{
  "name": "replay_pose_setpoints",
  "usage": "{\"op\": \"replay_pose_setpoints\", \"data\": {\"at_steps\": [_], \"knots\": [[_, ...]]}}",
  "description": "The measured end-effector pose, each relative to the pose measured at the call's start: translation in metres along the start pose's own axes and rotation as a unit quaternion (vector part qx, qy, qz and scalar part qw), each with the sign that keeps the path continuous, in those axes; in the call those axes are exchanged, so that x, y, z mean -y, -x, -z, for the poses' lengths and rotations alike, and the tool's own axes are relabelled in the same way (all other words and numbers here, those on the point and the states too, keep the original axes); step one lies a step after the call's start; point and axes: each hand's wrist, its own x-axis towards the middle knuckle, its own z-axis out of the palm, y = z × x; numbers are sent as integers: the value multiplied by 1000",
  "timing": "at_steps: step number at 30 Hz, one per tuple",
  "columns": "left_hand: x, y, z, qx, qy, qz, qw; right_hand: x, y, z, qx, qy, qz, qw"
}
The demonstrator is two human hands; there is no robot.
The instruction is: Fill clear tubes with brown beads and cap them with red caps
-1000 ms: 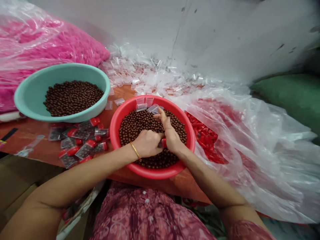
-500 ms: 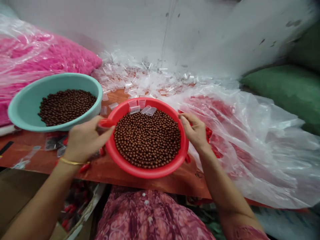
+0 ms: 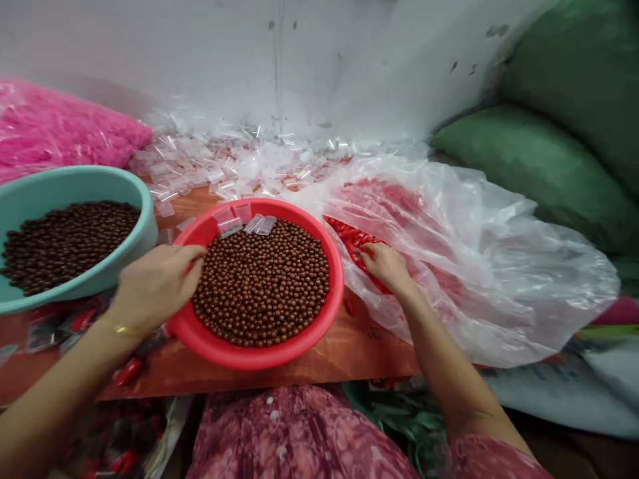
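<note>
A red basin (image 3: 210, 346) full of small brown balls (image 3: 262, 283) stands on the wooden table (image 3: 359, 349) in front of me. A few empty clear sachets (image 3: 234, 219) lie on the balls at the far side. My left hand (image 3: 154, 286), with a gold bangle, is closed over the basin's left rim, thumb on top. My right hand (image 3: 387, 266) reaches into the mouth of a big clear plastic bag (image 3: 479, 266) to the right. Its fingertips are pinched among the red caps (image 3: 349, 236) there.
A teal basin (image 3: 74, 178) with more brown balls stands at the left. Filled sachets with red caps (image 3: 74, 322) lie below it. A heap of empty clear sachets (image 3: 224, 163) lines the wall. A pink-filled bag (image 3: 60, 130) lies far left, green sacks (image 3: 529, 166) at the right.
Both hands left the middle of the red basin. The left went to the basin's left rim. The right moved right, into the bag of red caps. My view has swung to the right.
</note>
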Motion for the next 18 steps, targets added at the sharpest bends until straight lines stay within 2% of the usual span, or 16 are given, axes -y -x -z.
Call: {"op": "replay_pose_setpoints", "data": {"at_steps": [4, 7, 9, 13, 18], "knots": [[-37, -67, -20, 86, 40, -15, 995, 19, -20, -10, 25, 19, 18, 999], [-49, -109, -39, 148, 30, 34, 988, 28, -32, -17, 49, 29, 25, 998], [-53, -125, -46, 182, 22, 52, 982, 27, -35, -19, 63, 30, 36, 997], [-55, -128, -45, 206, 14, 31, 978, 15, -30, -19, 84, 20, 68, 994], [-46, -92, -29, 178, 14, -8, 984, 3, -17, -23, 69, 19, 57, 996]]}}
